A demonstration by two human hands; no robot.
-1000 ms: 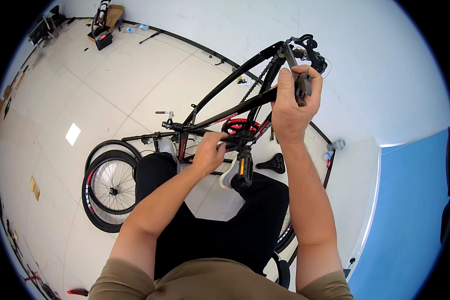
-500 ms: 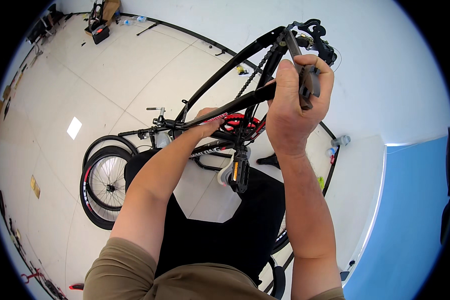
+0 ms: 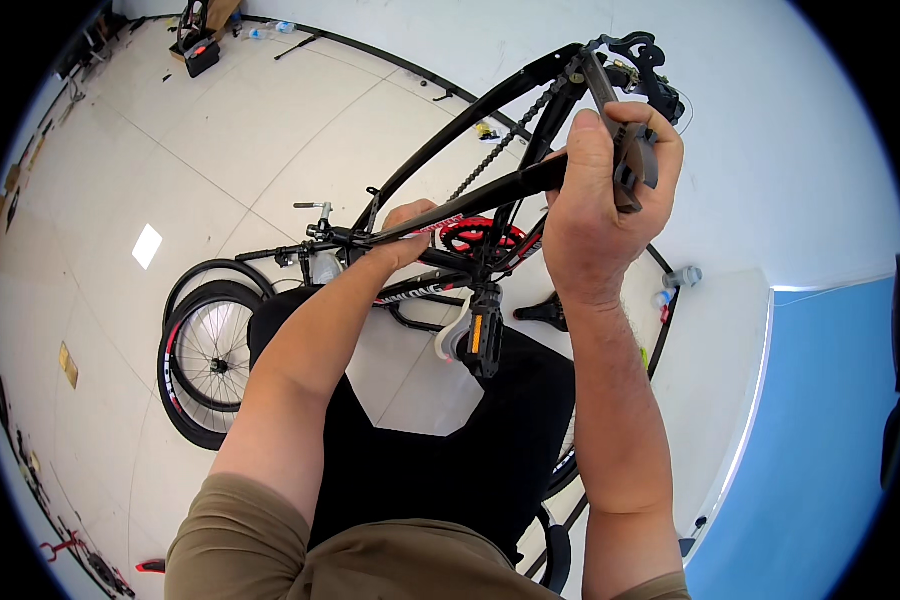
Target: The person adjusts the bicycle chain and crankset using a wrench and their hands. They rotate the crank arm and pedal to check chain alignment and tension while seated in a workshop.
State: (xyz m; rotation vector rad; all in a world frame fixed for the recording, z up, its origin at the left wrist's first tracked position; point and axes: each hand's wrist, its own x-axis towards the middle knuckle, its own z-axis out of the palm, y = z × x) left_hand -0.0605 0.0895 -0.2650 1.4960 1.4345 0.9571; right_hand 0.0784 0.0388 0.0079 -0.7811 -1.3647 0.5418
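Observation:
A black bicycle frame [image 3: 475, 203] stands before me, its rear end raised toward the upper right. My right hand [image 3: 595, 240] is closed around the jaw end of a grey adjustable wrench [image 3: 598, 84]; the handle reaches up to the frame's rear end beside the derailleur [image 3: 662, 98]. Lower down, my left hand [image 3: 402, 248] is wrapped round a frame tube, some fingers hidden behind it. Right of that hand is a red chainring [image 3: 467, 237], with a chain [image 3: 490, 160] running up from it. A black pedal [image 3: 484, 345] with an orange reflector hangs above my legs.
A loose wheel [image 3: 166, 372] lies at the left by the handlebar. A saddle [image 3: 540, 313] shows beside my right forearm. Plastic bottles [image 3: 682, 277] stand near the right wall. Far left, a black box [image 3: 202, 58] sits among scattered parts.
My right hand and the wrench have shifted slightly right, and the frame's rear end with them. My left hand has slid a little left along the tube, baring more of the chainring.

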